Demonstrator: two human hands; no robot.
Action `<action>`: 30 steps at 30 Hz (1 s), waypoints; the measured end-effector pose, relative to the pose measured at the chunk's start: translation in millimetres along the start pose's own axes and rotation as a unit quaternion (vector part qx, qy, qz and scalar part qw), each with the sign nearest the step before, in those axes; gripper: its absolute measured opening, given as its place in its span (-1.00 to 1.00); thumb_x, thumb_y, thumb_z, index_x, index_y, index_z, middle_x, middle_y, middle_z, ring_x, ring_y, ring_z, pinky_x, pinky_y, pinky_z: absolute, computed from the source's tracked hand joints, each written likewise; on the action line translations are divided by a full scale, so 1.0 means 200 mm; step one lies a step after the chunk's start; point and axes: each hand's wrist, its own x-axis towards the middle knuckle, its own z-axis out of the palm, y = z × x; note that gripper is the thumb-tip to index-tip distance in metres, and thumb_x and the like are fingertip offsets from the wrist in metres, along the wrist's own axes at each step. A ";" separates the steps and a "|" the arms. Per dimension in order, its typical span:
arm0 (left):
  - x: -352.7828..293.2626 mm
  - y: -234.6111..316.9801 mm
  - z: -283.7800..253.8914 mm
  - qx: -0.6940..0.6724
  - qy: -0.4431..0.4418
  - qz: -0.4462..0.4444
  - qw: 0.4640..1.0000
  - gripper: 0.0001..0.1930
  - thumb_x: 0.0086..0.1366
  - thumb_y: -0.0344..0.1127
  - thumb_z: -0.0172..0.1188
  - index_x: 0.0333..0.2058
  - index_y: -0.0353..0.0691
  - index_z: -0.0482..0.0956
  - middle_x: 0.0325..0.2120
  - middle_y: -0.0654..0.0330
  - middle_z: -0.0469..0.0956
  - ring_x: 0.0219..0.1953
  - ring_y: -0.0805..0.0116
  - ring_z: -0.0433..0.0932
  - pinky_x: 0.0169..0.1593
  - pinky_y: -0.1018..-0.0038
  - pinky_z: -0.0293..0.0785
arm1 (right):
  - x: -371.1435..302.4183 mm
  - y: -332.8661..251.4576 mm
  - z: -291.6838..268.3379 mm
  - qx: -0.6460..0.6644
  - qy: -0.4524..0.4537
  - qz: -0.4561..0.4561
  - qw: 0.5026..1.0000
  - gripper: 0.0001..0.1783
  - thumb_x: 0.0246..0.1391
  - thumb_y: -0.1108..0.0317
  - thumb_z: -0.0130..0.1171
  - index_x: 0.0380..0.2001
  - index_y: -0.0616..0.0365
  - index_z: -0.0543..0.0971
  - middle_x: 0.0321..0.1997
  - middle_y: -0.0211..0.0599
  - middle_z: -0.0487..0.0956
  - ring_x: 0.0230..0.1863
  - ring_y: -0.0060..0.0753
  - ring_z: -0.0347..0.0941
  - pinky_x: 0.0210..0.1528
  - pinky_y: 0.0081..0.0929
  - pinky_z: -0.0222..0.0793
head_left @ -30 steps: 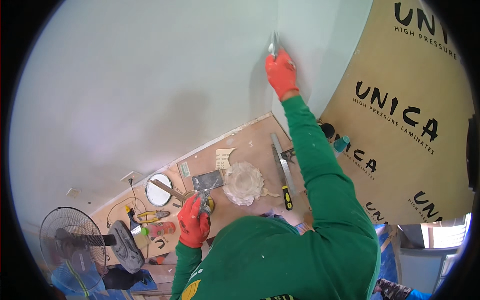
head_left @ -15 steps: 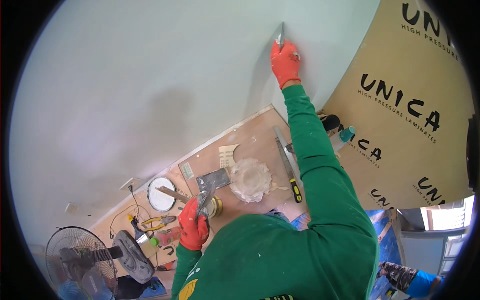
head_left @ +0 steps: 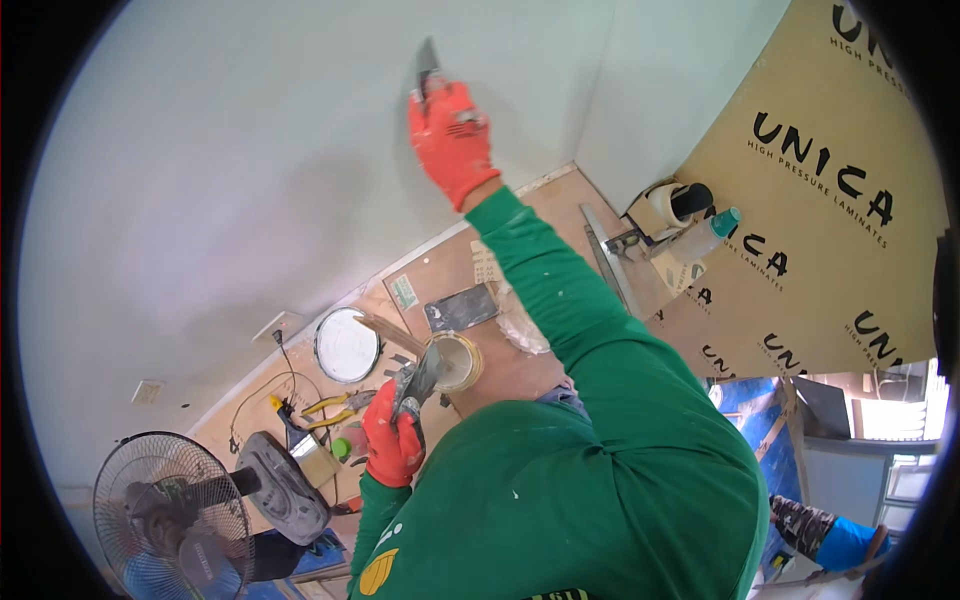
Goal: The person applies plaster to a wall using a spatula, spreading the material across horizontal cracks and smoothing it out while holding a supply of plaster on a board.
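My right hand [head_left: 450,140], in an orange glove, is stretched out to the pale wall [head_left: 270,130]. It grips a putty knife [head_left: 428,62] whose blade is at the wall surface; whether it touches cannot be seen. Closer to my body, my left hand [head_left: 392,432], gloved alike, is closed around a second putty knife [head_left: 427,370] with a wide metal blade. That blade is held beside an open can [head_left: 458,362]. A mound of pale putty [head_left: 520,325] on the board is partly hidden by my right sleeve.
A grey sanding block [head_left: 461,308] and a round white lid [head_left: 347,345] lie on the worktop. Yellow-handled pliers [head_left: 330,408] and a brush [head_left: 312,455] are at the left, near a fan [head_left: 175,515]. Bottles [head_left: 705,235] stand by the brown-covered panel [head_left: 800,240]. Another person [head_left: 840,540] is far right.
My right hand has swept left along the wall with its putty knife. The view has shifted a little, and my right sleeve now covers more of the putty mound. My left hand keeps its hold.
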 end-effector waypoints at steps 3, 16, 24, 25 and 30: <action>-0.08 -0.03 -0.08 -0.031 -0.005 -0.075 0.997 -0.54 0.26 -0.46 -0.07 0.15 -0.46 0.28 0.02 -0.14 0.43 0.01 0.04 0.45 0.12 0.28 0.33 | -0.12 -0.26 0.12 0.021 0.000 -0.035 0.999 -0.71 0.08 0.27 0.14 -0.22 0.26 0.45 -0.27 0.01 0.47 -0.28 0.04 0.47 -0.23 -0.17 0.44; 0.26 0.36 -0.21 0.097 0.154 0.010 0.983 -0.40 0.22 -0.26 0.18 0.19 -0.38 0.25 0.14 -0.09 0.33 0.13 0.09 0.38 0.17 0.30 0.31 | -0.29 -0.54 -0.67 0.351 -0.156 -0.308 0.870 -0.49 0.01 0.34 0.14 0.11 -0.03 0.43 -0.14 -0.20 0.49 -0.17 -0.09 0.47 -0.19 -0.27 0.46; 0.39 0.41 -0.19 -0.674 0.100 -0.134 0.720 -0.51 0.30 -0.45 0.04 0.21 -0.21 0.26 -0.25 0.11 0.49 -0.39 0.49 0.49 -0.51 0.54 0.45 | -0.31 -0.13 -1.02 0.050 -0.384 -0.450 0.805 -0.51 0.03 0.32 0.04 0.10 -0.17 0.42 -0.19 -0.21 0.43 -0.16 -0.15 0.45 -0.24 -0.24 0.46; 0.45 0.53 -0.19 -0.656 0.119 -0.127 0.735 -0.45 0.27 -0.50 0.06 0.24 -0.19 0.22 -0.29 0.10 0.48 -0.43 0.51 0.47 -0.58 0.57 0.41 | -0.34 0.08 -0.91 0.042 -0.412 -0.376 0.829 -0.50 0.01 0.31 0.08 0.10 -0.17 0.43 -0.18 -0.19 0.47 -0.20 -0.13 0.48 -0.28 -0.26 0.46; 0.46 0.55 -0.12 0.053 0.208 0.006 0.977 -0.30 0.17 -0.44 0.20 0.26 -0.41 0.12 -0.02 -0.03 0.41 -0.13 0.25 0.50 -0.09 0.44 0.46 | 0.01 0.94 -0.61 -0.453 0.057 -0.236 0.858 -0.57 0.12 0.27 0.09 0.07 0.07 0.38 -0.14 -0.12 0.50 -0.22 -0.13 0.51 -0.18 -0.21 0.40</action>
